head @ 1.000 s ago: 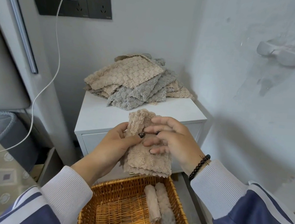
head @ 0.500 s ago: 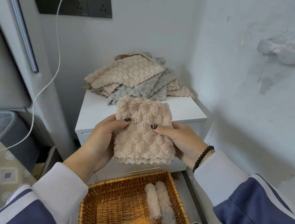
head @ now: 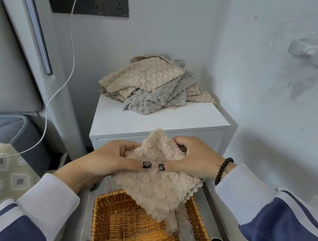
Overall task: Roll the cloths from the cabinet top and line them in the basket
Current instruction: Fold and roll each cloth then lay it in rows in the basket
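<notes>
The beige cloth [head: 159, 183] hangs above the basket [head: 133, 234], pinched at its upper part by the left hand [head: 110, 160] and right hand [head: 191, 159], thumbs close together. More cloths sit in a pile [head: 154, 86] on the cabinet [head: 174, 120]; a rolled cloth [head: 188, 234] lies in the basket's right side.

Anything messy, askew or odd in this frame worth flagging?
Nothing damaged or spilled. The cloth pile on the white cabinet is an untidy heap, one grey corner near the front edge. The beige cloth pinched by the left hand and right hand hangs unrolled over the basket.
</notes>
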